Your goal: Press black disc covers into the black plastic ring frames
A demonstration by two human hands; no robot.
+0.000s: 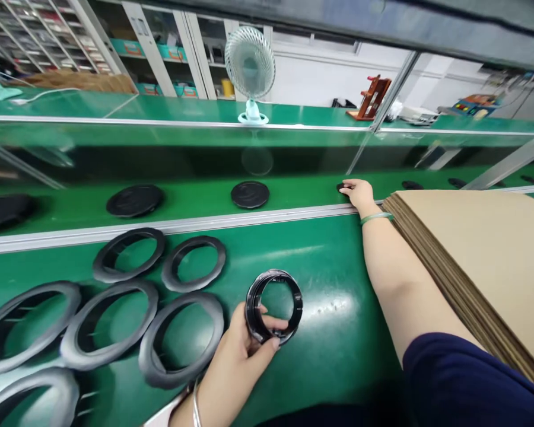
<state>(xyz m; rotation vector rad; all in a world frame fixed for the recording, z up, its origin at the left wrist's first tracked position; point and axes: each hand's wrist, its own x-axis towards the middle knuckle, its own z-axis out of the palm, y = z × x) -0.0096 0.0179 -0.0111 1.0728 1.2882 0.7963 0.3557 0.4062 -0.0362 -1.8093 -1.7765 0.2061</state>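
Seven grey rings [180, 338] lie left of the left hand [240, 350], which pinches one glossy black notched ring [273, 306]; three black discs [250, 194] ride the belt, the right hand [359, 194] fingering a fourth.

Left hand [244, 347] gripping black ring [273, 306], right hand [359, 194] touching perhaps a disc [342, 187]

Our left hand [242, 341]: low and near the body, palm turned up, thumb and fingers curled shut in a pinch, a thin bangle at the wrist. Our right hand [359, 193]: arm stretched fully forward, forearm bare, dark sleeve at the upper arm, green band on the wrist, palm down, fingertips pressing flat.
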